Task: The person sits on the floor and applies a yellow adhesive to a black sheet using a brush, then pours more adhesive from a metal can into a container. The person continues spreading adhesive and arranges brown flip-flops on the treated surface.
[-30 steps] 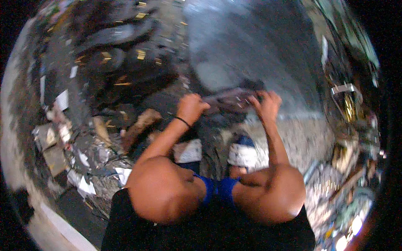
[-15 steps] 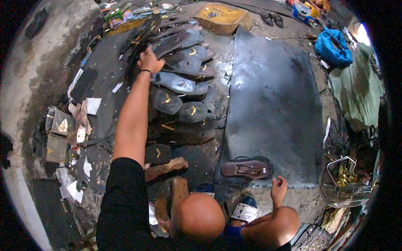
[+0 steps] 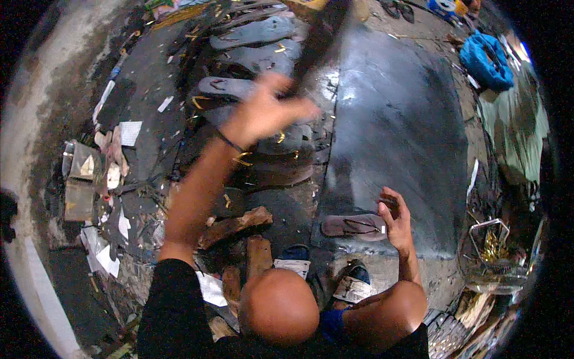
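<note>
My left hand (image 3: 266,113), smeared by motion, grips a long dark flip-flop (image 3: 323,45) that tilts up and away over the gap between the stacked footwear and the dark sheet. Its strap is too blurred to make out. Below that hand lie rows of grey and brown flip-flops (image 3: 254,33), some with small yellow strips on them. A brown flip-flop (image 3: 350,225) with a dark thong and a white tag rests on the near edge of the dark sheet (image 3: 394,137). Beside its right end is my right hand (image 3: 397,218), fingers curved and apart, holding nothing.
Wooden pieces (image 3: 236,227) lie near my knees, left of my feet. Scraps and papers (image 3: 107,266) litter the ground at left. To the right are a blue sack (image 3: 487,60), a pale green cloth (image 3: 514,125) and a metal fan cage (image 3: 496,278).
My left hand has left the far left of the stack and swung right and nearer, a dark flip-flop in its grip. My right hand has risen beside the brown flip-flop.
</note>
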Available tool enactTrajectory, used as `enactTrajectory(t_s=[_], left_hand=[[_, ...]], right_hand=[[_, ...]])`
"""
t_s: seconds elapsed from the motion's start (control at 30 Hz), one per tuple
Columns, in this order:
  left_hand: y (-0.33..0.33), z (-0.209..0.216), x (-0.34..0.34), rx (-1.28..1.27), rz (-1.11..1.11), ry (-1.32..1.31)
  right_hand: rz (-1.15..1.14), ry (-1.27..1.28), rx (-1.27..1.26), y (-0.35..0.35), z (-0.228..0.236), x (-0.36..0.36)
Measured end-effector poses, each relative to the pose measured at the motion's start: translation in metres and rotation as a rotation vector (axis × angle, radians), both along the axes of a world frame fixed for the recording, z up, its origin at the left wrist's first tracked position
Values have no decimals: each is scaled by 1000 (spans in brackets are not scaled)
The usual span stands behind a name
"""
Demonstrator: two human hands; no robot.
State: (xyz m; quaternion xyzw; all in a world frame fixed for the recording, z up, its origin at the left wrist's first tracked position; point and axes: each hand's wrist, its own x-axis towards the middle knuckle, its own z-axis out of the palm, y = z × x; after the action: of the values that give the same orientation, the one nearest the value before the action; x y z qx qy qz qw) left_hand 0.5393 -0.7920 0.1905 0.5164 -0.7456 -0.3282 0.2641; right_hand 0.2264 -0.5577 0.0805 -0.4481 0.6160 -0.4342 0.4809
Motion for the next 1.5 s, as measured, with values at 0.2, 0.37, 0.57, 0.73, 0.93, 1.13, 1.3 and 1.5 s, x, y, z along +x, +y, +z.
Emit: enactTrajectory(t_s=[0.2, 0.37, 0.57, 0.73, 0.93, 1.13, 1.3, 1.5], left_hand=[[148, -92, -135, 260, -92, 383], [62, -78, -94, -481, -60, -54], [-36, -103, 25, -549, 93, -983], [-46, -97, 33, -826, 69, -798], [-18, 0, 56, -994, 136, -376], [85, 42, -2, -561, 265, 215], [118, -33, -39, 16, 357, 623], [160, -143, -104, 706, 400, 999]], right_hand=[[48, 207, -252, -1, -6, 34], [-467, -130, -163, 52, -35, -82], [-676, -22, 197, 144, -143, -205], [-565, 941, 242, 179, -214, -252], [-662, 1127, 147, 180, -208, -239], [-524, 1124, 301, 142, -162, -222], [-642, 1272, 212, 135, -149, -183], [-407, -556, 93, 34, -47, -61]])
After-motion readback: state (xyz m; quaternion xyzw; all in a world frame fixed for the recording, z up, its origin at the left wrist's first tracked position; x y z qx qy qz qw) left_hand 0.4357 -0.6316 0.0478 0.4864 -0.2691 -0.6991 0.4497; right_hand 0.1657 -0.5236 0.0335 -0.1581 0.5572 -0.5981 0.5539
